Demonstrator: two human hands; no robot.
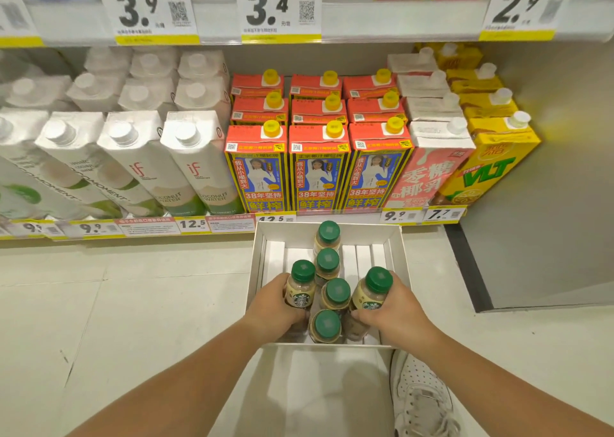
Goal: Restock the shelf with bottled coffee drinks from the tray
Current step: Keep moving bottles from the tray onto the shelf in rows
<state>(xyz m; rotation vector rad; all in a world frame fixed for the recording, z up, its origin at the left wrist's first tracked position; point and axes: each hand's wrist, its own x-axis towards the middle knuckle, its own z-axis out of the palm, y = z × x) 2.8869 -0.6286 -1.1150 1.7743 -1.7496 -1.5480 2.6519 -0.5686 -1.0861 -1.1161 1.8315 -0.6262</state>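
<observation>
Hands reach into the white cardboard tray (397, 264) at lower centre of the frame. Left hand (274, 307) wraps one green-capped glass coffee bottle (300, 285); right hand (395, 310) wraps another bottle (371, 290). Four capped bottles (327, 280) stand between them.

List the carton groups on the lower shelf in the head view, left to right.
White coconut water cartons → red-topped coconut juice cartons → pink coconut milk carton → yellow VLT carton.

Bare forearms, no sleeves; white perforated lace-up sneaker (420, 400).
</observation>
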